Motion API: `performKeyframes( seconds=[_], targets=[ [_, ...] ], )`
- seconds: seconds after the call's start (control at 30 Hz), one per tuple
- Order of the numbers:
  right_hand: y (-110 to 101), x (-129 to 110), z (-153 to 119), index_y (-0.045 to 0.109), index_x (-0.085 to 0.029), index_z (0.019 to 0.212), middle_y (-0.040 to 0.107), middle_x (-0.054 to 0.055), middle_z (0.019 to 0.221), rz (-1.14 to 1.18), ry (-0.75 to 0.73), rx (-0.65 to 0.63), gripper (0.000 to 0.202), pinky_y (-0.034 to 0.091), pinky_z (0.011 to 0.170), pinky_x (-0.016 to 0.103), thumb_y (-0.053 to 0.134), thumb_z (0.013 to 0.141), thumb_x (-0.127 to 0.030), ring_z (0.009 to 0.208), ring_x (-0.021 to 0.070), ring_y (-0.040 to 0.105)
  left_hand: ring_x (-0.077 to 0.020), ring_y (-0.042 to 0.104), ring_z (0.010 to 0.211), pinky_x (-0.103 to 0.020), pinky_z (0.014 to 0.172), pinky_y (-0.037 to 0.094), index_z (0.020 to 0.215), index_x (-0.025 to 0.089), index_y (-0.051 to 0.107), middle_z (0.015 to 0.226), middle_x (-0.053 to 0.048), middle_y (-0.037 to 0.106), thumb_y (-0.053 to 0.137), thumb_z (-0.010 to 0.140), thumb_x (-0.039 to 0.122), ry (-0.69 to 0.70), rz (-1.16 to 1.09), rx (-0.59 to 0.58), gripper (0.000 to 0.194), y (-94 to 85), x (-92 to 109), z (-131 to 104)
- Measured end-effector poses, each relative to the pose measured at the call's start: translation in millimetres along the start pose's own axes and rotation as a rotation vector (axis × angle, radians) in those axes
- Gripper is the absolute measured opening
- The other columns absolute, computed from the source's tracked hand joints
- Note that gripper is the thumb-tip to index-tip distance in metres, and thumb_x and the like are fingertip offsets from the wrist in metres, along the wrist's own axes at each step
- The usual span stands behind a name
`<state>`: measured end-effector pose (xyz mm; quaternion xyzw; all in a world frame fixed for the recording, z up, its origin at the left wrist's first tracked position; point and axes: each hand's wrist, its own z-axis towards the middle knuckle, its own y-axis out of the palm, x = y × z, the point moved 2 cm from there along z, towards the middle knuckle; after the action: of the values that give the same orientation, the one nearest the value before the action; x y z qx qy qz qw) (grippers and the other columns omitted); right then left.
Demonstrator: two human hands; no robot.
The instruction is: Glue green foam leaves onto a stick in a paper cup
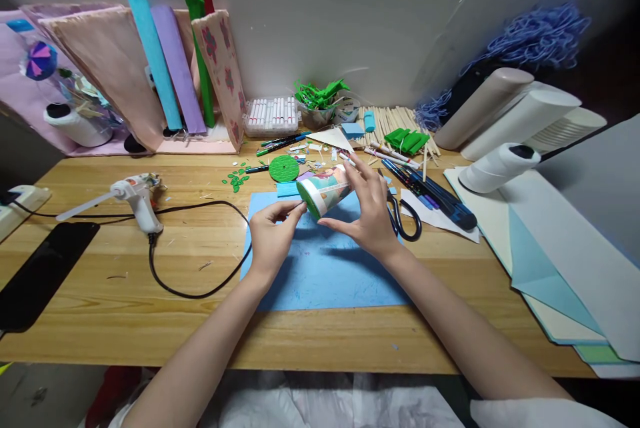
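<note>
A patterned paper cup point(327, 189) lies tilted in the air above a blue sheet point(330, 275), its green end turned to the left. My right hand point(370, 211) holds it, thumb underneath and fingers over the far end. The fingertips of my left hand point(274, 236) are pinched together at the cup's green end; whether they grip anything small there is hidden. Behind the cup lies a green disc point(284, 168) with a small dark centre. Black scissors point(406, 218) rest just right of my right hand.
A white glue gun point(143, 205) with a looping black cord and a black phone point(45, 275) lie left. Markers point(273, 115), green strips point(320, 95), sticks and scraps stand behind. Pens, rolls point(500, 167) and paper sheets point(575, 248) occupy the right.
</note>
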<state>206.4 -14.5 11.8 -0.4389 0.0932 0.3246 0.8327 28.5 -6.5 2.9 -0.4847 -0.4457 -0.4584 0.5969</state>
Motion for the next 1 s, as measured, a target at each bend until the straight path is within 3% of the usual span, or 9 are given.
performKeyframes(
  seconds=[0.07,0.13,0.2,0.27,0.37,0.47,0.67,1.0],
  targets=[
    [-2,0,-2,0.039,-0.029,0.133,0.042,0.011,0.137,-0.009,0.018,0.098,0.075,0.03,0.103,0.054,0.067,0.07,-0.057,0.126,0.0343,0.038,-0.0144,0.063,0.064,-0.026,0.063,0.048,0.076,0.016,0.073,0.072,-0.005,0.073,0.071,0.069,0.032,-0.104,-0.116,-0.013,0.018,-0.4,-3,3],
    [-4,1,-5,0.054,-0.026,0.111,0.056,0.01,0.113,0.04,0.062,0.235,0.051,0.039,0.095,0.049,0.069,0.07,-0.052,0.109,0.0308,0.051,-0.0139,0.062,0.062,-0.026,0.062,0.049,0.074,0.016,0.073,0.071,-0.005,0.073,0.072,0.067,0.033,-0.165,-0.19,-0.011,0.019,-1.3,-6,5],
    [-3,6,-6,0.056,-0.024,0.088,0.058,0.005,0.086,0.177,0.175,0.31,0.029,0.046,0.081,0.041,0.067,0.074,-0.047,0.085,0.0236,0.057,-0.0134,0.061,0.061,-0.025,0.061,0.048,0.073,0.015,0.073,0.069,-0.005,0.073,0.071,0.067,0.033,-0.201,-0.224,-0.016,0.019,-1.6,-8,6],
    [2,12,-4,0.054,-0.022,0.082,0.055,0.001,0.075,0.418,0.357,0.248,0.029,0.048,0.066,0.034,0.064,0.076,-0.048,0.067,0.0169,0.055,-0.0131,0.061,0.06,-0.025,0.06,0.048,0.071,0.015,0.072,0.068,-0.005,0.072,0.071,0.067,0.034,-0.22,-0.238,-0.035,0.019,-0.6,-9,5],
    [12,18,1,0.054,-0.021,0.089,0.055,-0.001,0.073,0.797,0.602,0.053,0.039,0.044,0.052,0.026,0.059,0.077,-0.058,0.056,0.0116,0.05,-0.013,0.06,0.06,-0.025,0.061,0.048,0.069,0.015,0.072,0.066,-0.004,0.071,0.073,0.065,0.033,-0.224,-0.236,-0.069,0.019,1.9,-7,3],
    [14,20,4,0.058,-0.022,0.09,0.057,-0.001,0.074,0.993,0.693,-0.038,0.039,0.043,0.048,0.021,0.059,0.077,-0.058,0.057,0.0104,0.051,-0.0133,0.061,0.061,-0.025,0.063,0.048,0.068,0.015,0.072,0.066,-0.004,0.071,0.073,0.064,0.032,-0.218,-0.234,-0.103,0.017,4.8,-5,0],
    [14,21,3,0.061,-0.023,0.106,0.066,0.002,0.1,1.106,0.761,-0.086,0.044,0.05,0.065,0.024,0.06,0.076,-0.056,0.087,0.0179,0.062,-0.0148,0.062,0.061,-0.026,0.058,0.047,0.068,0.016,0.072,0.069,-0.005,0.073,0.074,0.064,0.031,-0.152,-0.117,-0.147,0.016,10.4,-3,-6],
    [21,27,-2,0.067,-0.022,0.096,0.069,0.001,0.091,1.138,0.887,-0.062,0.038,0.047,0.058,0.022,0.06,0.077,-0.055,0.077,0.0158,0.062,-0.0137,0.06,0.063,-0.026,0.059,0.048,0.076,0.017,0.074,0.074,-0.005,0.073,0.072,0.069,0.031,0.012,0.005,-0.137,0.016,11.6,4,-12]
  ],
)
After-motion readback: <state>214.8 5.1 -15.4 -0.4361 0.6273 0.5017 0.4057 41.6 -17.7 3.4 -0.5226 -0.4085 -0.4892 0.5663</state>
